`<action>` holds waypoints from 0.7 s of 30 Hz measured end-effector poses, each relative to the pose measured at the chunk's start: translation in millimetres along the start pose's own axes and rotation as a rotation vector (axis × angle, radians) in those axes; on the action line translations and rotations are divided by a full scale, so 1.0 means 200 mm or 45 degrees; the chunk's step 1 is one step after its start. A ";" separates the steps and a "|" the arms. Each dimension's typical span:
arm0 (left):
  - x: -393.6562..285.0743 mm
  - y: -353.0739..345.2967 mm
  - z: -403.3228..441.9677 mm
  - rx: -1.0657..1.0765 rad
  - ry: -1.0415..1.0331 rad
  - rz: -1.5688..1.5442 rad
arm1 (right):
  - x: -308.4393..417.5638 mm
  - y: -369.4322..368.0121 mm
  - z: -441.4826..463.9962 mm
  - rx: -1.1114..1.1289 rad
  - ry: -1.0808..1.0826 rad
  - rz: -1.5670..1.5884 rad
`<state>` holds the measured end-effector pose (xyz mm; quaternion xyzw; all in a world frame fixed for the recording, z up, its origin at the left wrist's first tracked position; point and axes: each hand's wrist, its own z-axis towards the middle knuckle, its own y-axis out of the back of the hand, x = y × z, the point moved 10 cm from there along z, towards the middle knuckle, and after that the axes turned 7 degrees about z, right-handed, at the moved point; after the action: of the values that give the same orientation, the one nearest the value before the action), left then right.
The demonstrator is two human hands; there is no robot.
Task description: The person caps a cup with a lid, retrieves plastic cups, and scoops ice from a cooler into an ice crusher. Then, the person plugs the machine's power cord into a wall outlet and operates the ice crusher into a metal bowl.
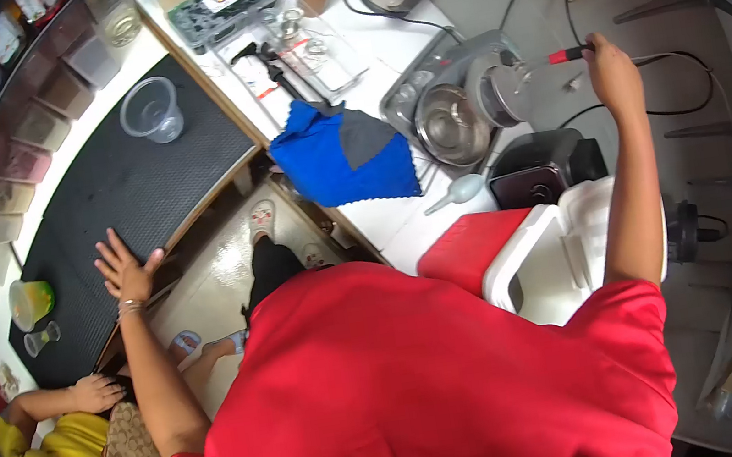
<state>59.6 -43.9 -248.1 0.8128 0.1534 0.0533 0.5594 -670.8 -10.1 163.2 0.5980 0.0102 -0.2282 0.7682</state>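
Note:
My left hand (129,271) lies at the edge of the black ribbed mat (138,180), its fingers spread and holding nothing. At the right, my right hand (612,71) is closed around the black end of a red-and-black handle (567,55). The handle belongs to a tool whose far end reaches over a metal pan (496,91) and is blurred. A round steel bowl (452,125) sits beside that pan on a grey appliance (420,73). Left of it, a blue and grey cloth (342,153) lies on the white counter (375,227).
A clear plastic cup (151,109) and a yellow-green cup (32,303) stand on the mat. A black appliance (542,164), a red-and-white cooler (517,255) and cables are at the right. A person in yellow (80,442) is at the lower left.

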 end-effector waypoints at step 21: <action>0.01 0.00 0.00 0.065 0.044 0.003 | 0.47 -0.10 -0.51 -0.049 -0.092 -0.188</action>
<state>62.3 -43.8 -248.0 0.8260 0.1635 0.0640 0.5357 -567.1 49.2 88.8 0.5721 0.0309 -0.3055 0.7605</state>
